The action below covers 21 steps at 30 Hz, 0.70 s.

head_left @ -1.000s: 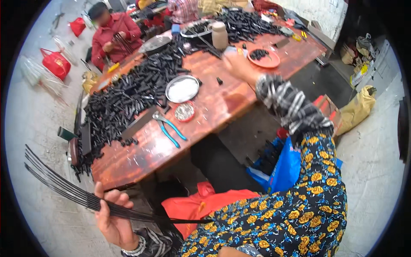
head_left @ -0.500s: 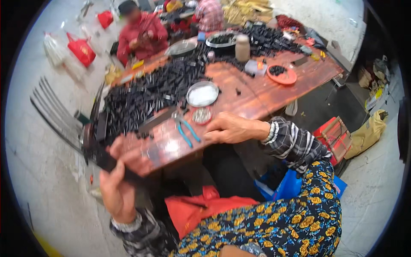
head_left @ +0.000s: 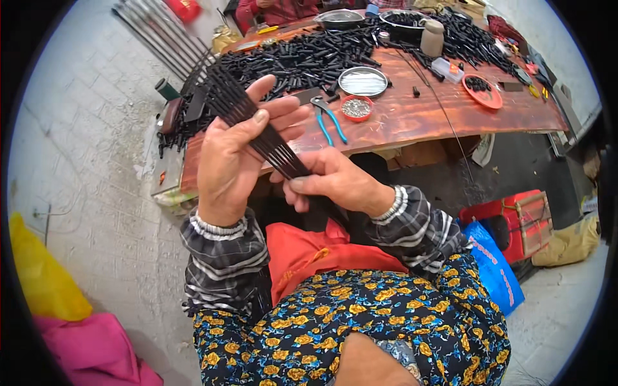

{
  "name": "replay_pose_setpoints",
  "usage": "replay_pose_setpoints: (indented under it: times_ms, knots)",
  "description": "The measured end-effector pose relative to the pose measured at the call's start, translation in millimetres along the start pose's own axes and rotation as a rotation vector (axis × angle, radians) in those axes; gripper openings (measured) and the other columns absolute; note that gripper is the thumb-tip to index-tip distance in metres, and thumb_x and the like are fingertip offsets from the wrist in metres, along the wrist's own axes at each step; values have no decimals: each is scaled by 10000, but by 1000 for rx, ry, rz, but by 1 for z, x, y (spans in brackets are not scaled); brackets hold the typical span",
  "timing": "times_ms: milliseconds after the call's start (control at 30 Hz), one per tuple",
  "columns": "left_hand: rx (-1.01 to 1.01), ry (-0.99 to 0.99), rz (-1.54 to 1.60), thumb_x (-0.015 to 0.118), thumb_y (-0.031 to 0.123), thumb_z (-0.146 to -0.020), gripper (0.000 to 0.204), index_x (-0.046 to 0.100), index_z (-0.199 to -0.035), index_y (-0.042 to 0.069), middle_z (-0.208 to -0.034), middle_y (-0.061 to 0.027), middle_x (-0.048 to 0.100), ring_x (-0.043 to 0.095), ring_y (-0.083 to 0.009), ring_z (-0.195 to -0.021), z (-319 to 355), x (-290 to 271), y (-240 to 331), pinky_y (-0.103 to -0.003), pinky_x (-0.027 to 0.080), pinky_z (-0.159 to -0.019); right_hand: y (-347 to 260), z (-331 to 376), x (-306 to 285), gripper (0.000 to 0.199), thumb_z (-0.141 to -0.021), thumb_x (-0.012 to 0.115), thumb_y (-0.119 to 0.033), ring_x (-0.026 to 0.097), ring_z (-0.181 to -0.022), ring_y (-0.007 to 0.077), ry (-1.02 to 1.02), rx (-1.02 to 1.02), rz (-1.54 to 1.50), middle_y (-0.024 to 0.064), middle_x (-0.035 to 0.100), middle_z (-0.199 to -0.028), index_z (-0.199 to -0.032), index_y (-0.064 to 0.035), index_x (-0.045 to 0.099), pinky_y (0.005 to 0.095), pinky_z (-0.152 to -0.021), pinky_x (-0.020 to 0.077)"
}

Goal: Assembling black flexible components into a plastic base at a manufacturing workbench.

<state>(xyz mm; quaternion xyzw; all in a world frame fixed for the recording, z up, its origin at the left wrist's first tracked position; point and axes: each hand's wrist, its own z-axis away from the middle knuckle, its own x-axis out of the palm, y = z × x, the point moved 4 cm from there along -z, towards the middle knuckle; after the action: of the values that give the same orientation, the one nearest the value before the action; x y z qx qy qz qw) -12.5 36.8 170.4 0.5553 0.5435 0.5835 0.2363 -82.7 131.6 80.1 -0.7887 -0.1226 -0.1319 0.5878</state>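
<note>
A bundle of thin black rods (head_left: 277, 147) slants from the upper left down to my lap. My left hand (head_left: 226, 157) holds it partway along, thumb laid across the rods and fingers stretched out behind them. Lower down, my right hand (head_left: 338, 181) has its thumb and fingers closed round the bundle near its lower end. Upward, the rods fan apart into separate silvery lengths (head_left: 158, 38). On the table beyond my hands lie blue-handled pliers (head_left: 335, 122). Beside them sits a small red dish (head_left: 357, 119) of little metal parts.
Black pieces (head_left: 309, 58) heap across the table (head_left: 412, 109). A metal dish (head_left: 364, 96) holds white sticks. An orange plate (head_left: 487, 100) and a jar (head_left: 432, 40) stand farther right. One long rod (head_left: 454, 125) overhangs the front edge. A red stool (head_left: 502, 222) is at the right.
My left hand has come from the far left to the middle with the rods. My right hand has left the table edge beside the pliers and taken hold of the bundle's lower part.
</note>
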Motion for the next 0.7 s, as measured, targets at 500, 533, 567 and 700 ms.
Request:
replay_pose_setpoints:
  times_ms: [500,533,567,700]
  knots:
    - [-82,-369,-107,462,121,-954,442,352,-1340,-64,-1182,-241,573,573,-349,-1124,-95,-31,31,-446,463,-991,-52,-64,-26,148,-882,577,-126,610,-625,112,-44,-46,540,48,656,-716,-878,15,622,261,-594,475]
    - [-67,-391,-131,462,125,-956,444,350,-1342,-65,-1181,-240,574,572,-346,-1126,-108,-36,35,-438,463,-994,-56,-75,-36,168,-866,588,-132,594,-609,105,7,-30,672,38,650,-688,-807,16,642,261,-580,461]
    - [-54,-408,-158,462,129,-958,447,348,-1344,-65,-1180,-238,575,571,-342,-1127,-122,-44,37,-430,463,-996,-53,-90,-46,207,-853,605,-152,574,-593,96,103,-95,726,31,637,-655,-747,21,644,260,-561,448]
    - [-82,-492,-232,474,137,-958,444,370,-1344,-58,-1175,-233,582,571,-335,-1129,-169,-72,18,-418,453,-1008,-31,-122,-92,189,-828,629,-153,569,-595,99,186,33,723,28,635,-662,-758,20,657,270,-552,450]
